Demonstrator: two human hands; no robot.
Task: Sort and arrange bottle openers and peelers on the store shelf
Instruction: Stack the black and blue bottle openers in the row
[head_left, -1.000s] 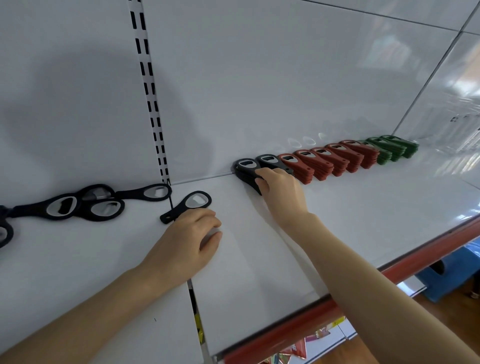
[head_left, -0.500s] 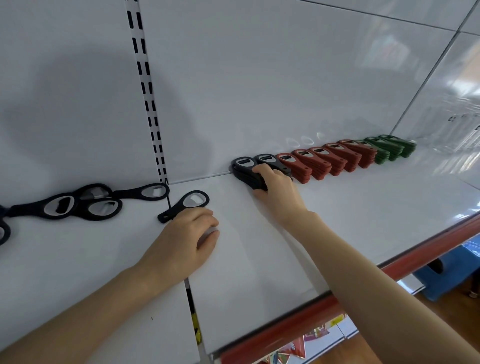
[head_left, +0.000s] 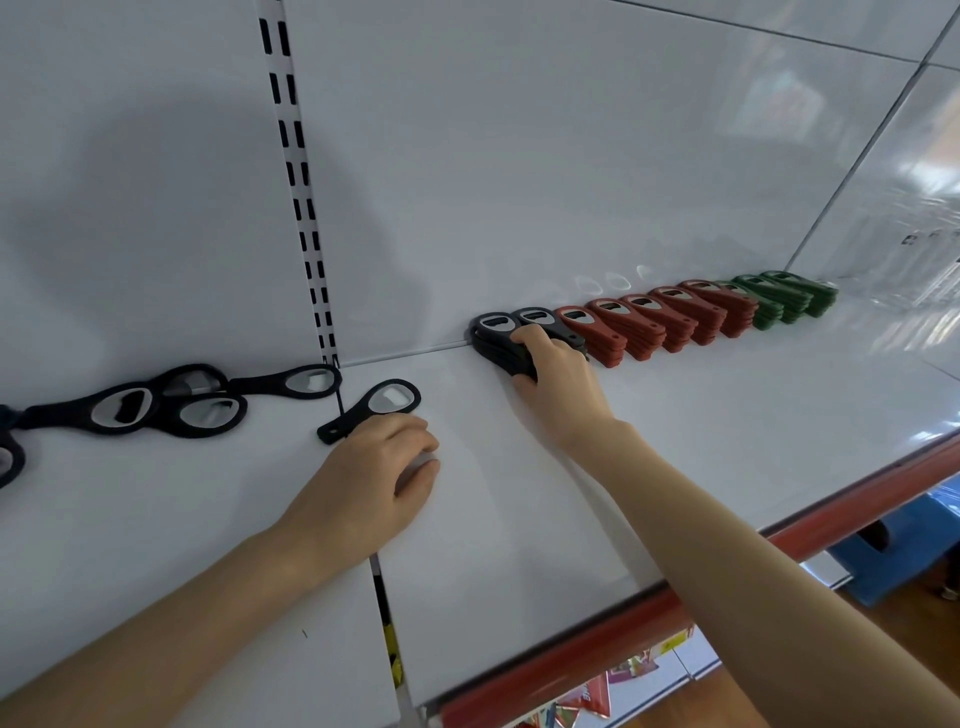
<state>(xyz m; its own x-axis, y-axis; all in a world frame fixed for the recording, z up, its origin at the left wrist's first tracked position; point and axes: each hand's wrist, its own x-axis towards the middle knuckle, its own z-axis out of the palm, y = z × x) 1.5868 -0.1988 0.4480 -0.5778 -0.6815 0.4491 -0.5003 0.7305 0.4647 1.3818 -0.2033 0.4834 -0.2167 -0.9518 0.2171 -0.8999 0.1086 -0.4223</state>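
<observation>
One loose black opener (head_left: 371, 408) lies flat on the shelf (head_left: 727, 441), just right of the foot of the slotted upright (head_left: 306, 208), and I judge it to be the piece your next move turns on. Its long axis runs slantwise. The ring head points away from you and rightward from the upright, and the handle tip comes back to the upright's line. That tip sits just beyond your left hand (head_left: 374, 478), whose fingers rest loosely curled on the shelf and hold nothing. That makes the left hand much the nearer, and a short reach forward should take the handle. Well right of the upright, your right hand (head_left: 558, 379) has its fingers wrapped round the black stack (head_left: 496, 332), which heads the row of red stacks (head_left: 649, 322). Left of the upright lie more black openers (head_left: 156, 405).
</observation>
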